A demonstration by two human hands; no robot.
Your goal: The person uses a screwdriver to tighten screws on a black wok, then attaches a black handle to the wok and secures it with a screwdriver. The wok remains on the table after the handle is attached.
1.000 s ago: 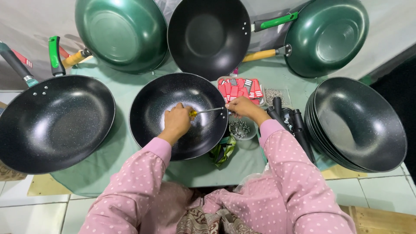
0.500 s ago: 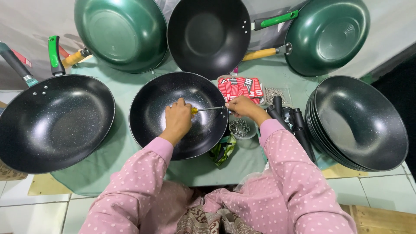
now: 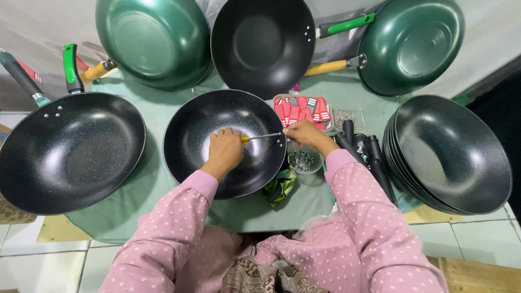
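A black speckled wok without a handle lies on the green cloth in front of me. My left hand is inside the wok, closed around a screwdriver with a yellow grip; its metal shaft points right toward the wok's rim. My right hand is at that rim, its fingers pinched at the shaft's tip, where the handle holes are. What the fingers pinch is too small to see.
A small bowl of screws sits just right of the wok, with red packets and black handles beyond. A stack of black woks stands at right, a handled wok at left, three more woks lean at the back.
My left hand has shifted slightly within the wok, turning the screwdriver. My right hand stays at the rim.
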